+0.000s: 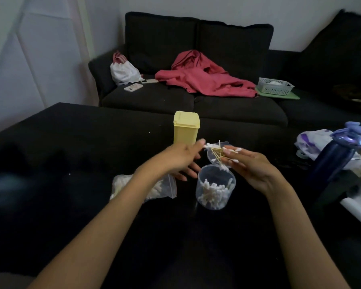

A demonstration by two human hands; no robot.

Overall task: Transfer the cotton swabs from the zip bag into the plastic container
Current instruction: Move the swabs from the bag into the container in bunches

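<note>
A clear round plastic container (215,187) stands on the black table, partly filled with cotton swabs. Just above and behind it, my right hand (251,166) pinches a loose bundle of cotton swabs (218,152) with wooden sticks. My left hand (180,158) reaches in from the left, and its fingertips touch the white tips of the same bundle. The zip bag (156,187) lies flat left of the container, under my left forearm, still holding many swabs. A clear lid (212,157) lies behind the container, partly hidden by the bundle.
A yellow lidded box (186,127) stands behind my hands. A dark blue bottle (333,161) and a purple-white bag (313,142) sit at the right. Beyond the black table (71,153) is a dark sofa (196,101) with a red garment, phones, a white bag and a basket.
</note>
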